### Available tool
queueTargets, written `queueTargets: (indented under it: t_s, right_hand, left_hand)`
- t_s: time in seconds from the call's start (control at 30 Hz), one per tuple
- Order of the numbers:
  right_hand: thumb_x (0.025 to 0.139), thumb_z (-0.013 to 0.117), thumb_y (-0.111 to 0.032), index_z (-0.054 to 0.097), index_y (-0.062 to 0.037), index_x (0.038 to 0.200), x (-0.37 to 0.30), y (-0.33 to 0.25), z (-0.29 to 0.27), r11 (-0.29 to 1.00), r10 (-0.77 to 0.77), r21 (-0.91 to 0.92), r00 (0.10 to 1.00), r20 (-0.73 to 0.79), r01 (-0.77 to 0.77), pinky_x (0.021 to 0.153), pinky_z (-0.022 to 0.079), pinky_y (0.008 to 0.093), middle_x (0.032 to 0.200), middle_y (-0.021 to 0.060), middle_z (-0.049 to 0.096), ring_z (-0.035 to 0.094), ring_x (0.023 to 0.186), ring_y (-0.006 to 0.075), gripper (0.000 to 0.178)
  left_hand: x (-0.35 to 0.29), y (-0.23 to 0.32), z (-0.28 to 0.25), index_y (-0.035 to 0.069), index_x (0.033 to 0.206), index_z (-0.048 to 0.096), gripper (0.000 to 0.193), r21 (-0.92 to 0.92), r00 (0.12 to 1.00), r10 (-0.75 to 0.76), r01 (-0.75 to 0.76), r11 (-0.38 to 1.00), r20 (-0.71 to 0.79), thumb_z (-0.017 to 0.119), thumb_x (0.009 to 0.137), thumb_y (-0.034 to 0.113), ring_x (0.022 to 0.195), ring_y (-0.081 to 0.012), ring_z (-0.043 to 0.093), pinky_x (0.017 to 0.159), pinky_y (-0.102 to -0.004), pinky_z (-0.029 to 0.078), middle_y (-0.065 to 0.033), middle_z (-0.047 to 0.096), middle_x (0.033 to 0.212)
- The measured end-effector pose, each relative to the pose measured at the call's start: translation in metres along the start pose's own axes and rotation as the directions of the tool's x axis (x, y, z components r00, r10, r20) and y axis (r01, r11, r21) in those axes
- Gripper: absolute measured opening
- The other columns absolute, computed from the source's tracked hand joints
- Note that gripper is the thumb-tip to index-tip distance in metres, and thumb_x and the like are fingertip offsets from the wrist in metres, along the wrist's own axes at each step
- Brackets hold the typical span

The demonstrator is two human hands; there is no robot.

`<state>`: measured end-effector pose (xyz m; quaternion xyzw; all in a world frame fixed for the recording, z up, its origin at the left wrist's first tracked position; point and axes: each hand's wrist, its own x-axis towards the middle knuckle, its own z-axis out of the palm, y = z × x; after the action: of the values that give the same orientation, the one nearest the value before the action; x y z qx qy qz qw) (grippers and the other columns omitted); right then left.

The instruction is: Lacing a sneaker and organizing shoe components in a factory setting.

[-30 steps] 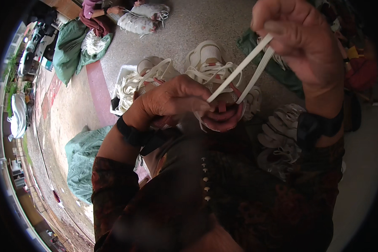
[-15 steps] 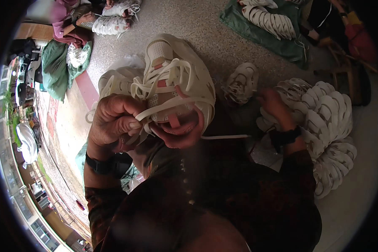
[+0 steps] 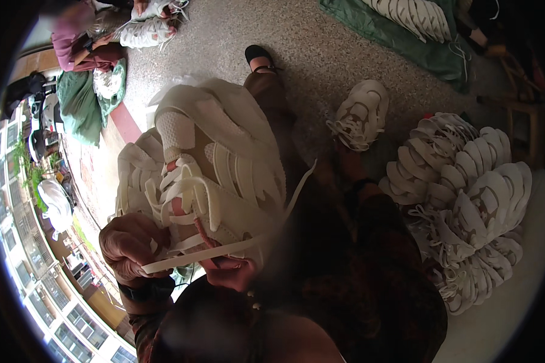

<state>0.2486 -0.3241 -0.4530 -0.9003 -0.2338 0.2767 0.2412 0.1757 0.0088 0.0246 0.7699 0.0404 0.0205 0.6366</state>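
Note:
A cream sneaker [image 3: 242,151] with a pink lining lies large in front of me, its white laces partly threaded and loose over the tongue. Closed fingers of my left hand [image 3: 133,245] pinch a flat white shoelace [image 3: 194,253] stretched across the shoe's opening. Another loose lace end [image 3: 303,181] sticks up at the shoe's right side. More white sneakers [image 3: 136,163] sit against its left side. My right hand [image 3: 347,162] is in shadow, just below a single white sneaker [image 3: 366,112] on the floor; its fingers are too dark to make out.
A heap of white sneakers [image 3: 466,175] lies at the right, near a wooden stool [image 3: 521,115]. Far right, more shoes rest on a green sheet [image 3: 393,45]. At upper left a person [image 3: 72,42] handles white shoes [image 3: 145,33] beside a green sack [image 3: 79,106].
The view has shifted. The sneaker looks larger and lower, and my left hand has moved down and left with the lace. My right hand has moved away from the shoe heap, toward the middle.

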Motion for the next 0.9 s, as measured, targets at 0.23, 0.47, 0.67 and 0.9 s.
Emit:
queueTargets:
  t_s: [0.23, 0.47, 0.67, 0.9]
  right_hand:
    - [0.078, 0.056, -0.013, 0.036, 0.0067, 0.131, -0.003, -0.002, -0.07, 0.934, -0.073, -0.351, 0.927, -0.368, -0.065, 0.087, 0.04, 0.0498, 0.127, 0.03, 0.042, 0.038, 0.122, 0.0406, 0.06]
    - [0.075, 0.058, -0.012, 0.048, 0.0056, 0.114, 0.019, 0.025, -0.078, 0.906, 0.215, -0.327, 0.958, -0.192, -0.269, 0.076, 0.046, 0.0464, 0.11, 0.0271, 0.053, 0.056, 0.097, 0.04, 0.044]
    - [0.075, 0.052, -0.003, 0.054, 0.0025, 0.093, 0.031, 0.008, -0.068, 0.966, 0.012, -0.256, 0.993, -0.113, -0.041, 0.068, 0.049, 0.0461, 0.1, 0.0292, 0.055, 0.061, 0.079, 0.0385, 0.019]
    - [0.073, 0.05, -0.001, 0.047, 0.0039, 0.116, 0.023, 0.016, -0.026, 0.997, 0.016, -0.076, 0.983, -0.183, -0.03, 0.087, 0.038, 0.0521, 0.103, 0.028, 0.053, 0.054, 0.091, 0.0443, 0.044]
  left_hand:
    - [0.009, -0.013, 0.001, 0.01, 0.059, 0.058, 0.029, -0.154, 0.989, 0.147, -0.144, 0.978, 0.009, 0.071, 0.081, 0.024, 0.041, -0.016, 0.051, 0.04, -0.0282, 0.044, 0.0035, 0.042, 0.044]
    - [0.024, -0.017, 0.001, 0.007, 0.06, 0.057, 0.027, -0.278, 0.978, 0.176, -0.14, 0.95, 0.109, 0.067, 0.084, 0.016, 0.032, -0.0143, 0.045, 0.036, -0.0274, 0.042, 0.0021, 0.041, 0.04]
    - [0.023, -0.021, -0.006, 0.004, 0.064, 0.06, 0.023, -0.378, 0.96, 0.191, -0.102, 0.92, 0.207, 0.064, 0.085, 0.012, 0.031, -0.0133, 0.043, 0.035, -0.0279, 0.042, 0.0021, 0.041, 0.04]
    - [0.03, -0.021, -0.008, 0.002, 0.066, 0.063, 0.02, -0.375, 0.942, 0.221, -0.115, 0.92, 0.252, 0.062, 0.085, 0.009, 0.031, -0.0123, 0.043, 0.036, -0.0281, 0.044, 0.0019, 0.042, 0.041]
